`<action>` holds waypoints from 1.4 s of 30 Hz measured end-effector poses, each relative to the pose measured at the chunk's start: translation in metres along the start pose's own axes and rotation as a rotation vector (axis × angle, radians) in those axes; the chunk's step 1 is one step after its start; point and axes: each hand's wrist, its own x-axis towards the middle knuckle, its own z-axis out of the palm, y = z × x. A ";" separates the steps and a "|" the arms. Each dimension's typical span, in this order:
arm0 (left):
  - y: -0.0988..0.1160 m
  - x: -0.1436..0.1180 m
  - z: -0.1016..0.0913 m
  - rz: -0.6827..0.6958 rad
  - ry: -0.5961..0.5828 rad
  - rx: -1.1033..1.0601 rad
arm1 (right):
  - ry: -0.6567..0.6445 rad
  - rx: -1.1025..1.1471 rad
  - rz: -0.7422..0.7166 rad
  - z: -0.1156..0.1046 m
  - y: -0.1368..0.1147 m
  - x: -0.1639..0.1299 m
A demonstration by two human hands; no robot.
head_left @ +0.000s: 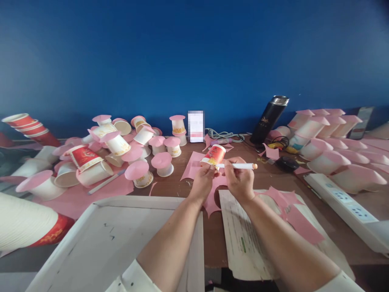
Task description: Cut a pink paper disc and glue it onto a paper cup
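Observation:
Near the middle of the table, my left hand point(204, 182) is closed around a red and gold paper cup point(216, 153), which lies tilted in the fingers. My right hand point(240, 178) pinches a slim white pen point(243, 166) with a tan end pointing right. The pen's other end meets the cup's near edge; my fingers partly hide the contact. Under both hands lies cut pink paper point(216, 192). Just left of them stand paper cups topped with pink discs, one point(162, 164) being closest.
Many cups with pink tops point(118, 142) crowd the left, and more stand at right. A black thermos point(269, 119) leans by the blue wall near a phone point(196, 126). A power strip point(343, 202) lies right. A white box lid point(127, 239) and a cup stack point(27, 223) lie nearest me.

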 end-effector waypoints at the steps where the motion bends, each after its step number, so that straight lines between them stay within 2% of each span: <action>1: 0.000 0.000 0.000 -0.005 0.003 0.000 | 0.007 -0.010 0.002 0.000 0.000 0.000; 6: 0.000 0.000 0.000 -0.005 -0.007 -0.047 | -0.023 -0.021 0.030 0.000 -0.002 0.000; 10: 0.002 0.000 0.002 -0.014 -0.012 -0.116 | 0.007 -0.047 -0.010 -0.001 -0.002 0.000; 14: 0.002 0.000 0.002 -0.005 -0.023 -0.127 | -0.035 -0.039 -0.014 -0.002 -0.003 0.000; 19: 0.004 0.000 0.002 -0.016 -0.006 -0.121 | -0.026 0.002 -0.040 0.000 -0.002 -0.002; 24: 0.003 0.000 0.002 -0.008 -0.050 -0.096 | -0.027 0.060 -0.059 0.003 0.000 -0.002; 31: 0.000 0.000 0.001 -0.008 -0.020 -0.032 | 0.004 -0.028 -0.069 -0.001 -0.005 0.000; 42: 0.005 -0.003 0.004 -0.011 -0.074 -0.023 | -0.009 0.008 -0.049 -0.001 -0.002 0.000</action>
